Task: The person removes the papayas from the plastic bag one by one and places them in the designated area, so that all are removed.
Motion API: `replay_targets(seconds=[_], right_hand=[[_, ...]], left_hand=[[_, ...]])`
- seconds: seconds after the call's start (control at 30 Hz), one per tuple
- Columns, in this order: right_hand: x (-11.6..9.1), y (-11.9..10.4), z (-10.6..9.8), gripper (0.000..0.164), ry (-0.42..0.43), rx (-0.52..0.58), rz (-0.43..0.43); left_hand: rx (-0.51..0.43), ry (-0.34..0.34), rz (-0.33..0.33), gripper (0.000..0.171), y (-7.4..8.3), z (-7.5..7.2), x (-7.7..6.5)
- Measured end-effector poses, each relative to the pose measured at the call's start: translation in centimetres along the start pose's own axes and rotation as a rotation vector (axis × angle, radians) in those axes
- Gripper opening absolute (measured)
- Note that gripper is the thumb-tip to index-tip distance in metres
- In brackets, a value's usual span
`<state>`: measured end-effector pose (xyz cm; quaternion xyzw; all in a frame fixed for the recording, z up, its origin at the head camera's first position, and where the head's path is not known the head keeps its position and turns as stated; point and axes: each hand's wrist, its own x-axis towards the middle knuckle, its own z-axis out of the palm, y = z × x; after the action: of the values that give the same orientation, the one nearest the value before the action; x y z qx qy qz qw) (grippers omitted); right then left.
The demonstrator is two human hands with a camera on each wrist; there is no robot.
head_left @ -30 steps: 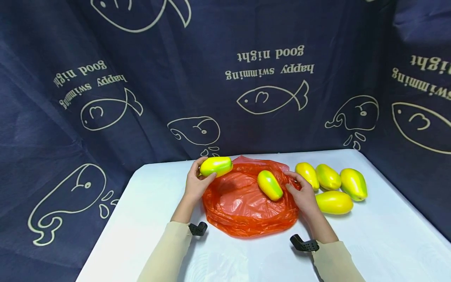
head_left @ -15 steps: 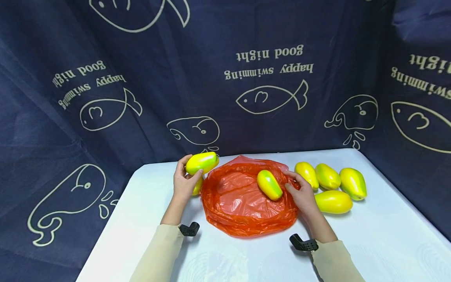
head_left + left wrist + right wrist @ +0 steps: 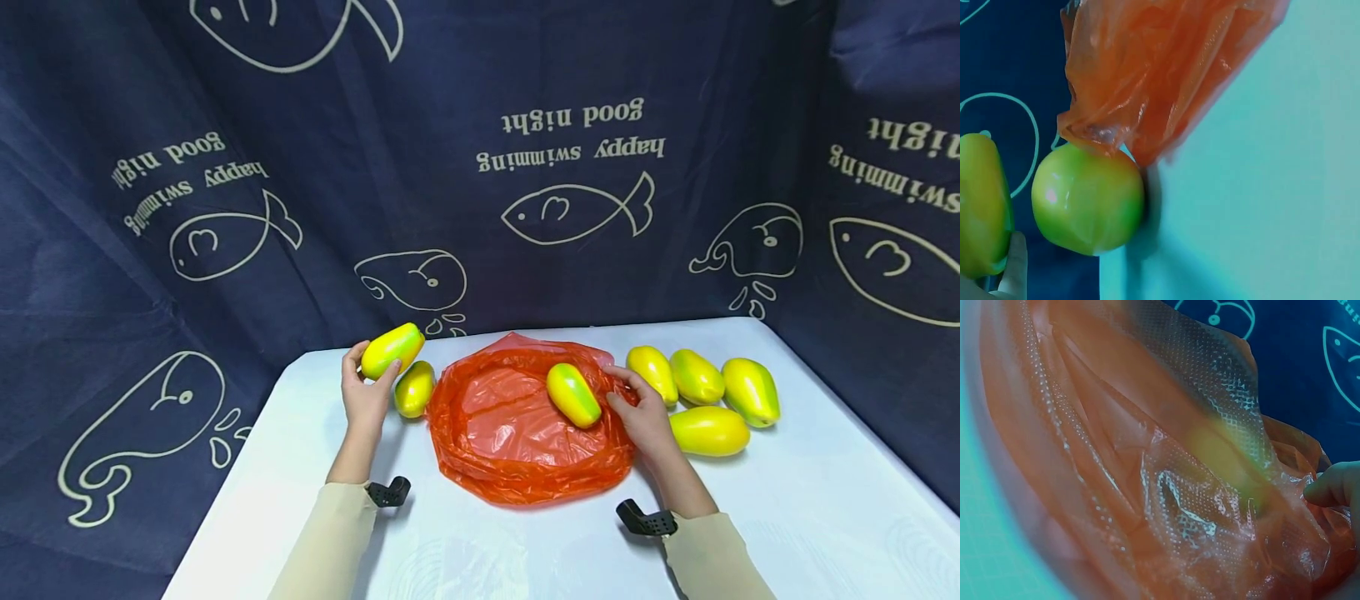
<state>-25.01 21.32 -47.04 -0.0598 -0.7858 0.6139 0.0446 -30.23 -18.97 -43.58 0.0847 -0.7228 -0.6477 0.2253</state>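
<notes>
In the head view, my left hand [image 3: 366,407] grips a yellow-green papaya [image 3: 392,350] between thumb and fingers, left of the red plastic bag [image 3: 517,482]. A second papaya [image 3: 415,389] lies on the table between that hand and the bag; the left wrist view shows this papaya [image 3: 1088,200] end-on, right by the bag's side. The bag lies with its mouth spread wide, and one papaya [image 3: 573,395] rests inside. My right hand [image 3: 649,421] pinches the bag's right rim; the right wrist view shows the thumb [image 3: 1332,486] against the crinkled plastic.
Several more papayas [image 3: 697,377] lie grouped on the white table [image 3: 525,550] to the right of my right hand. A dark blue curtain [image 3: 420,167] printed with fish and whales hangs behind the table and along its sides.
My left hand has carried its papaya leftward from over the bag's left rim. The papaya on the table behind it has come into sight. The right hand stays at the bag.
</notes>
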Motion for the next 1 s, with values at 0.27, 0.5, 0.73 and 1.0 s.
replay_targets(seconds=[0.27,0.5,0.73,1.0], right_hand=[[0.0,0.0,-0.1,0.047,0.005,-0.006,0.0],[0.2,0.2,0.0,0.047,0.006,0.01,0.006],[0.2,0.2,-0.1,0.047,0.004,0.013,0.019],[0.1,0.2,0.0,0.047,0.006,0.011,0.022]], left_hand=[[0.03,0.086,-0.046,0.064,-0.9,-0.8,0.3],[0.039,0.161,-0.087,0.065,-1.7,-1.3,0.3],[0.065,0.159,-0.099,0.065,-2.3,-1.7,0.2],[0.12,0.128,-0.131,0.068,-3.3,-2.0,0.1]])
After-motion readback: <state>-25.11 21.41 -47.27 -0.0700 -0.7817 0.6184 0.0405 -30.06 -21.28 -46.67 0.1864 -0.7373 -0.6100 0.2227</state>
